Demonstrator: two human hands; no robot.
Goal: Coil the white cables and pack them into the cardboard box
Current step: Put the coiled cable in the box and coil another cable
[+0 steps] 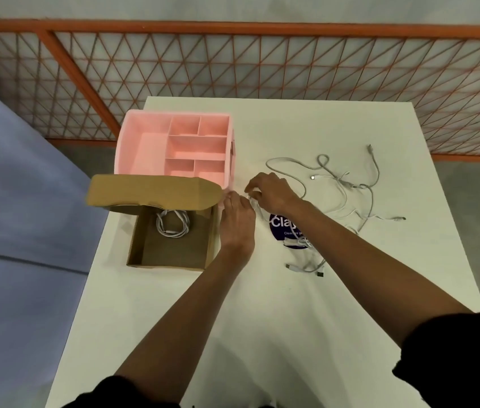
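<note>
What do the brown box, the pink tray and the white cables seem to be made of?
Brown box: cardboard, matte, with a folded flap and raw edges. Pink tray: probably moulded plastic, smooth, with thin dividers in one piece. White cables: likely soft plastic sheath, since they bend in loose loops.

Black sleeves sat pushed up: left sleeve [121,393] at near edge of white table [291,334], right sleeve [462,354] off its near right corner. Left hand [237,222], right hand [271,189] were bare.
</note>
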